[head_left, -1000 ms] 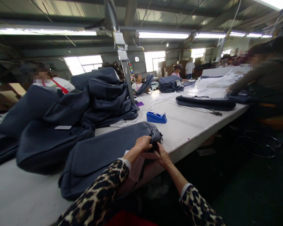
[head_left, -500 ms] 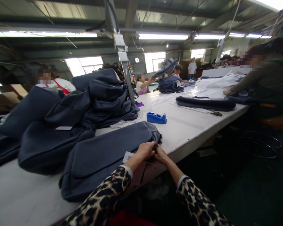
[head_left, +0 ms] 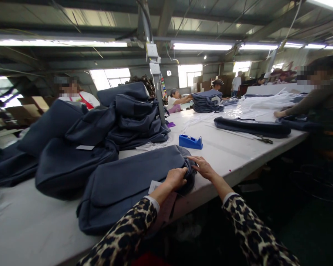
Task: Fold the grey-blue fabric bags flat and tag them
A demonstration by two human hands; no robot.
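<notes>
A dark blue bag (head_left: 127,177) with a front flap lies flat on the white table (head_left: 55,236) before me. My left hand (head_left: 176,178) is closed on the bag's right end, its fingers bent around the fabric near the edge. My right hand (head_left: 202,167) rests against the same end from the other side, fingers stretched out and apart, the tips touching the bunched fabric. A white tag (head_left: 154,186) sticks out at the bag's near side, beside my left wrist.
A heap of dark blue bags (head_left: 77,166) stands at the left. Beyond my bag sits a blue tape dispenser (head_left: 190,142). Another dark bag (head_left: 251,126) lies farther right, near a co-worker's hand (head_left: 279,114). A metal post (head_left: 158,96) rises from the table.
My right hand has moved up along the bag's end and its fingers have spread. My left hand stays on the fabric. A distant co-worker's raised bag has come down onto a stack.
</notes>
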